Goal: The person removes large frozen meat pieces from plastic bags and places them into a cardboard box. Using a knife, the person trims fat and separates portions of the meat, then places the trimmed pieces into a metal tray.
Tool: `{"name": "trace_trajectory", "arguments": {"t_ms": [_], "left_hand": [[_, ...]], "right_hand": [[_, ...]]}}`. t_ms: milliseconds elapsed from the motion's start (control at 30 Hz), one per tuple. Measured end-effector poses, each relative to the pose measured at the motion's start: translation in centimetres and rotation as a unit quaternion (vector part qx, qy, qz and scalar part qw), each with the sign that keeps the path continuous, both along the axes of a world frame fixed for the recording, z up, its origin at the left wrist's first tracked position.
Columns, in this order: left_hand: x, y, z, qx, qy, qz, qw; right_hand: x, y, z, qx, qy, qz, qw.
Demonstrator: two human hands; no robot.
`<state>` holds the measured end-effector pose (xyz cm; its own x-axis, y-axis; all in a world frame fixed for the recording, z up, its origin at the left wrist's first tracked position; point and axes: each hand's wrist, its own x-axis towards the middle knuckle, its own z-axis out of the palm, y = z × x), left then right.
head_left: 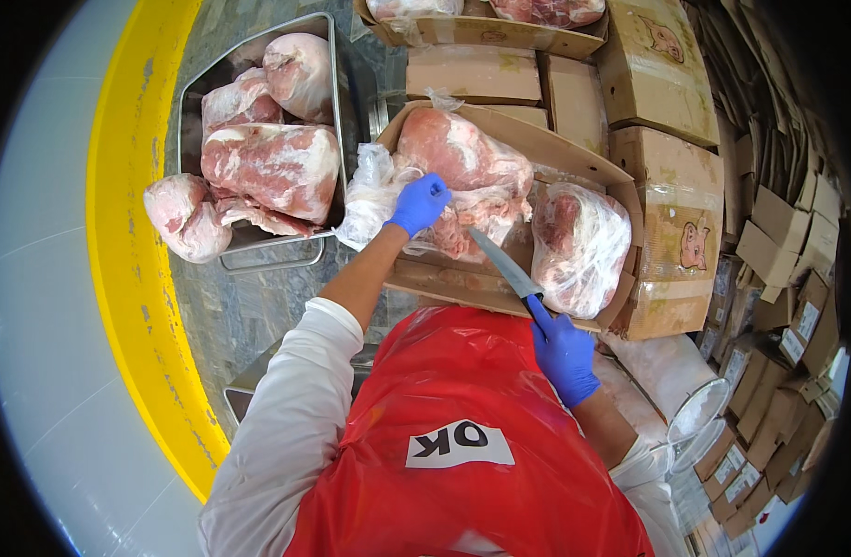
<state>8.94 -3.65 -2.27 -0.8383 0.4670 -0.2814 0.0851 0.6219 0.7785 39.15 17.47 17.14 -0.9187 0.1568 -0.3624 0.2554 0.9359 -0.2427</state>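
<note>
My right hand (pixel 565 357), in a blue glove, grips a knife (pixel 505 263) by its dark handle. The blade points up and left, its tip close to a large cut of raw meat (pixel 453 153). My left hand (pixel 419 206), also gloved in blue, is closed at the left side of that meat; whatever its fingers hold is hidden. Clear plastic wrap (pixel 370 190) lies bunched beside the left hand and over the box's edge. The meat rests in an open cardboard box (pixel 583 167). Right of it sits another cut (pixel 581 246), still wrapped in clear plastic.
At the left, a metal bin (pixel 333 84) holds several unwrapped cuts (pixel 272 162), one hanging over its near edge. Cardboard boxes (pixel 671 223) are stacked right and behind. Flattened cardboard (pixel 778 232) piles up farther right. A yellow strip (pixel 137 278) edges the floor.
</note>
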Motion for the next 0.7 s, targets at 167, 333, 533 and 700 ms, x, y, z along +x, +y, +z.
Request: {"name": "trace_trajectory", "arguments": {"t_ms": [167,333,533,700], "left_hand": [[-5.0,-3.5,-0.5,0.009,0.136,0.058,0.989],[-4.3,-5.7,4.1,-0.074,0.299,-0.052,0.95],[-3.1,-7.3,-0.7,-0.129,0.216,-0.106,0.962],[-3.7,-6.7,-1.7,-0.152,0.196,-0.1,0.964]], "right_hand": [[-5.3,-0.3,4.0,0.041,-0.063,0.073,0.995],[-9.5,-1.8,6.3,0.04,-0.124,0.116,0.985],[-11.8,-4.6,2.2,0.062,-0.151,0.112,0.98],[-5.1,-1.3,-4.5,0.094,-0.057,0.107,0.988]]}}
